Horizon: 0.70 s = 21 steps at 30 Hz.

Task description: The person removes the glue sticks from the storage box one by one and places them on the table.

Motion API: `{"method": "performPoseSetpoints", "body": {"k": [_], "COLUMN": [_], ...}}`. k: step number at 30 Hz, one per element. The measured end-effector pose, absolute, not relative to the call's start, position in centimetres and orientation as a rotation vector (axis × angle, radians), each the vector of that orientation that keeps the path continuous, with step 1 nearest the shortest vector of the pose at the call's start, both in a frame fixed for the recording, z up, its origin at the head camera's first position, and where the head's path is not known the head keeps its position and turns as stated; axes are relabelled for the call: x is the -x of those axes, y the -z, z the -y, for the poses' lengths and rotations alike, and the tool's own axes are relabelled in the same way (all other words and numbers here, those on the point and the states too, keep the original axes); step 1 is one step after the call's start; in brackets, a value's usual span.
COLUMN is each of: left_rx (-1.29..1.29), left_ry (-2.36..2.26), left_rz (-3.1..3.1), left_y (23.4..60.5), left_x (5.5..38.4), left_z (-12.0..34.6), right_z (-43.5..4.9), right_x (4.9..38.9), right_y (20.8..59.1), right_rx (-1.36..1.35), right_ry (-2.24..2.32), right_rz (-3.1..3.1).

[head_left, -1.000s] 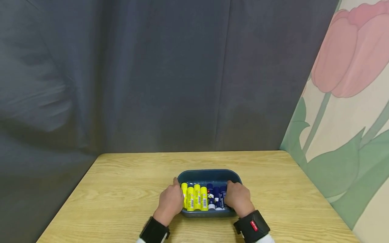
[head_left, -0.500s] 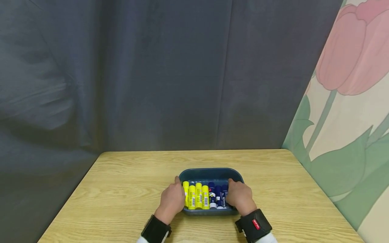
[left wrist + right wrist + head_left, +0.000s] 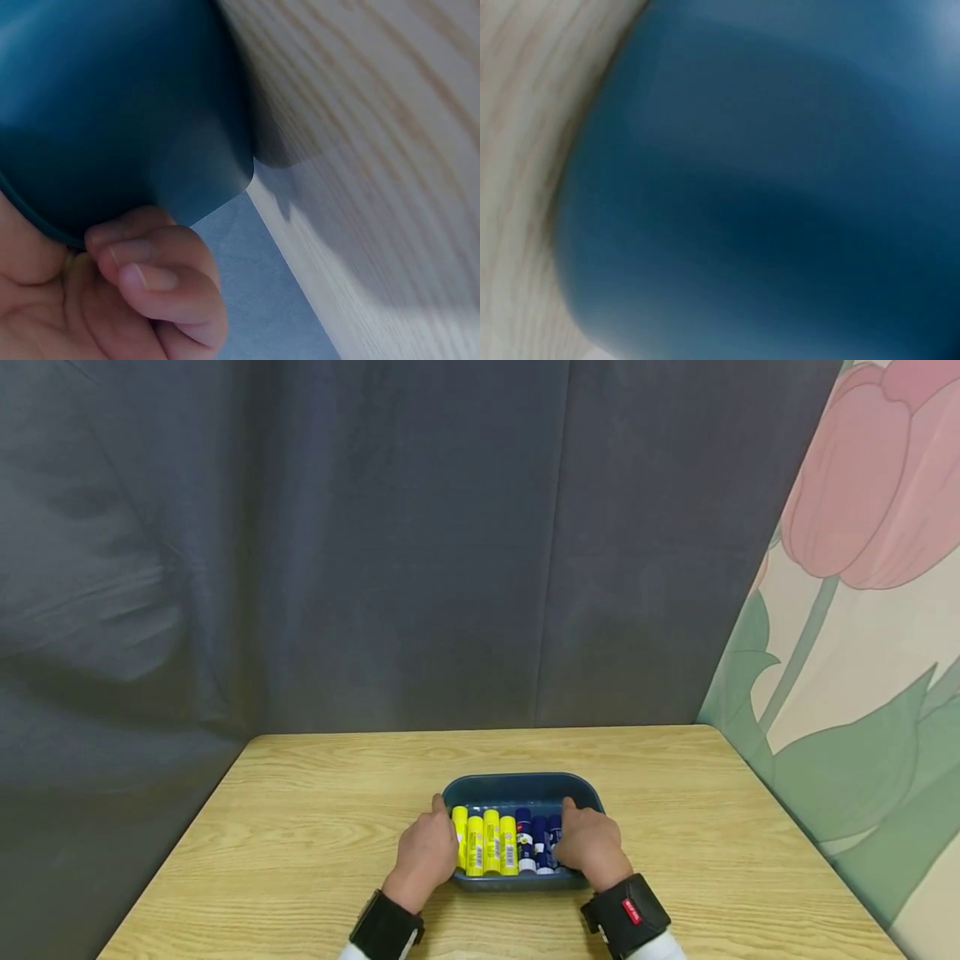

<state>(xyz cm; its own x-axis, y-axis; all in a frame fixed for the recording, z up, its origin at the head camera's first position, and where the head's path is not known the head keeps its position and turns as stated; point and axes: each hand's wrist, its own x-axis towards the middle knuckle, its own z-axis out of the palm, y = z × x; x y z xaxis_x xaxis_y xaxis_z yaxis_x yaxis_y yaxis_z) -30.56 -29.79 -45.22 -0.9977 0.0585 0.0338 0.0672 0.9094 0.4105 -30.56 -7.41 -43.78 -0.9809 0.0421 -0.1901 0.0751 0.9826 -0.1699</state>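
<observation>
A dark blue rectangular bin [image 3: 525, 883] with rounded corners sits on the wooden table in the head view. Several yellow glue sticks [image 3: 491, 843] lie side by side in its left half, and dark blue glue sticks [image 3: 524, 841] with white ends fill the right. My left hand [image 3: 426, 852] grips the bin's left end; the left wrist view shows its fingertips [image 3: 154, 277] curled against the outer wall below the rim. At the opposite end my right hand [image 3: 594, 845] holds the rim, partly covering the rightmost stick. Only the bin's outer wall [image 3: 765, 187] fills the right wrist view, the hand being out of sight there.
The light wooden table [image 3: 330, 802] extends around the bin on all sides. Behind it hangs a dark grey curtain [image 3: 420, 543], which also runs along the left. A wall with a painted tulip [image 3: 847, 502] borders the right edge.
The head view has shifted slightly, with the painted wall displaced a little. Both hands keep their hold on the bin, and the glue sticks stay in the same arrangement.
</observation>
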Motion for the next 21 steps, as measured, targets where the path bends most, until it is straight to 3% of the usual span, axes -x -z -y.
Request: {"method": "performPoseSetpoints", "body": {"k": [21], "left_rx": [0.103], "left_ry": [0.673], "left_rz": [3.043], "left_y": [45.53], "left_x": [30.90], "left_z": [30.53], "right_z": [8.10], "right_x": [30.97], "right_y": [44.22], "right_rx": [-0.077], "right_ry": [0.244], "right_rz": [-2.960]}}
